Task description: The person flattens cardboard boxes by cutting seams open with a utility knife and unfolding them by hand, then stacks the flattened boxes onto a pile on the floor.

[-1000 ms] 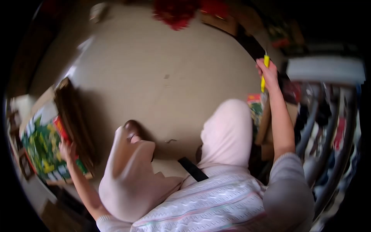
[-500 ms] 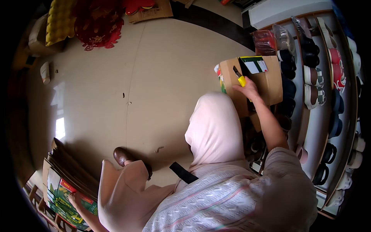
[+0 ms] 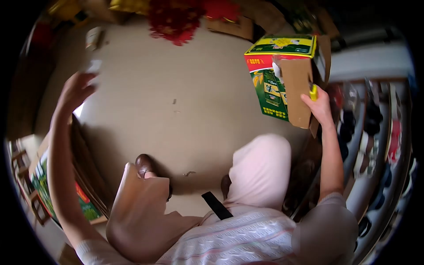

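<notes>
My right hand (image 3: 319,105) is closed around a yellow utility knife (image 3: 313,92) and grips the brown flap (image 3: 297,90) of a cardboard box at the same time. This green, red and yellow printed box (image 3: 270,90) is held tilted above the floor, its printed sides facing me. The knife's dark blade points up alongside the flap. My left hand (image 3: 78,92) is raised at the left, fingers apart and bent, with nothing visible in it. Below it stands a stack of flattened cardboard (image 3: 90,165), partly hidden by my left forearm.
Shoe racks (image 3: 353,132) with several pairs of shoes run along the right. A red decoration (image 3: 176,22) and a flat cardboard piece (image 3: 229,28) lie at the far side. Small scraps (image 3: 189,173) are on the tiled floor. Wooden chair parts (image 3: 39,207) show at lower left.
My left hand has let go of the flattened cardboard stack and risen. My right hand has lifted and turned the box, bringing its printed sides into view. The knife stays in my right hand.
</notes>
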Demonstrator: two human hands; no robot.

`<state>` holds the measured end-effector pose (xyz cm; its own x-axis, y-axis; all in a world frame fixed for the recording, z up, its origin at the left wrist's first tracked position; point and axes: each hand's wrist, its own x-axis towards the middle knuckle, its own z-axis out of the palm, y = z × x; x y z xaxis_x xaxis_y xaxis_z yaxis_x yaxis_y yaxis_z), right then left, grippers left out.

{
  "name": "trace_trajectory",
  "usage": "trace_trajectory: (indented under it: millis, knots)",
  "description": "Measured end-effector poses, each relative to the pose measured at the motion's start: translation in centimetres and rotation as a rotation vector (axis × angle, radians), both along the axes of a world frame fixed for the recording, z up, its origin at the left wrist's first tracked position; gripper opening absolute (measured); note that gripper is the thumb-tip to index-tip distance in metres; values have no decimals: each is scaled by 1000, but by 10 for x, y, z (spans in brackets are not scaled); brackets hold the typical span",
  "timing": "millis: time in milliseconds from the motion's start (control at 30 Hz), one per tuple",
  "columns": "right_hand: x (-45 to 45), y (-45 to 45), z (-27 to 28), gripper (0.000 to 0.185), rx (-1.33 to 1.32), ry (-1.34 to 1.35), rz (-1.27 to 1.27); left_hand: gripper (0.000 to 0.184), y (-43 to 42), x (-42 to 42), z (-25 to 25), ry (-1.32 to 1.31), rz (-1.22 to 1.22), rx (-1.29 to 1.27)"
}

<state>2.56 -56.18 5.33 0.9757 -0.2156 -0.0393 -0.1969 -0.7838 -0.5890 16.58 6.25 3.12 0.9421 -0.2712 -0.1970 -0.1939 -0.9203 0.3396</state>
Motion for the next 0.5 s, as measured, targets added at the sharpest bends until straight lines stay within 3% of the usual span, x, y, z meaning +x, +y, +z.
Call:
trace_trajectory:
  millis: [100, 133, 200, 267, 300, 333, 433, 467, 500]
  knots:
    - [30, 62, 18, 22, 68, -79, 153, 51, -74, 13, 4, 342, 67, -397]
    - [34, 80, 17, 21, 116, -88, 188, 62, -86, 17, -2, 357, 56, -546]
    - [36, 126, 7, 22, 462, -91, 238, 78, -104, 5, 0, 316, 191, -913]
    - [35, 153, -28, 23, 598, 57, 281, 89, -104, 3, -24, 377, 283, -1224]
    - [33, 163, -50, 23, 611, 117, 296, 87, -104, -7, -17, 434, 267, -1210]
    - [30, 171, -74, 23, 600, 176, 304, 69, -103, -9, -30, 443, 301, -1266]
    - [22, 178, -143, 24, 586, 311, 266, 70, -89, -33, -50, 402, 414, -1026]
    - [21, 173, -162, 25, 998, 413, 30, 71, -86, -38, -58, 405, 447, -959]
    - [26, 171, -160, 30, 1085, 534, -78, 72, -82, -44, -57, 411, 441, -950]
